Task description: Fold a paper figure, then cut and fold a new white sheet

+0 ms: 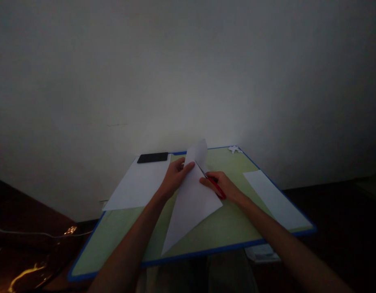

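Note:
My left hand (175,176) pinches the upper part of a folded white paper (191,203), thumb on top, holding it against a green board (224,228) with a blue rim. My right hand (221,185) grips red-handled scissors (214,184), whose blades reach up and to the left into the paper near its raised top flap. The paper forms a long triangle pointing toward me.
A white sheet (136,185) lies on the board's left side, with a black phone (153,157) at its far edge. A white paper strip (275,199) lies on the right. A small white scrap (235,149) sits at the far corner. A wall stands behind.

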Demonstrator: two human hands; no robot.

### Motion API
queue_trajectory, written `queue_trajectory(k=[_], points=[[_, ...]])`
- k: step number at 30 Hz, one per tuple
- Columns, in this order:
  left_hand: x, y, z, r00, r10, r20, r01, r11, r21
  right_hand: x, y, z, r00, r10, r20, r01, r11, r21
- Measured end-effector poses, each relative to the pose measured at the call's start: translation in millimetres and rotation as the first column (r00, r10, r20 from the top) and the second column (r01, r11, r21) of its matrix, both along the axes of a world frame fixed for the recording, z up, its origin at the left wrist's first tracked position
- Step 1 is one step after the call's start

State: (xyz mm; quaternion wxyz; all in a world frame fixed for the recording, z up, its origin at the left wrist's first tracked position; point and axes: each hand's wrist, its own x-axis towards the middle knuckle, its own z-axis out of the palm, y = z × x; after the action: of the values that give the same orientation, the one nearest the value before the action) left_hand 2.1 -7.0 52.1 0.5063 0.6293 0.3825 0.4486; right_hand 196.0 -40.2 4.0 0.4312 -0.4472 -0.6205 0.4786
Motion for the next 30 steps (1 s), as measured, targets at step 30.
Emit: queue_trajectory(k=[30], points=[[1,-1,-2.8,0.997,-0.071,0.001,0.071,0.997,-0.010,1,-13,19.2,0.996,0.014,0.085,-0.019,0.998,0.065]])
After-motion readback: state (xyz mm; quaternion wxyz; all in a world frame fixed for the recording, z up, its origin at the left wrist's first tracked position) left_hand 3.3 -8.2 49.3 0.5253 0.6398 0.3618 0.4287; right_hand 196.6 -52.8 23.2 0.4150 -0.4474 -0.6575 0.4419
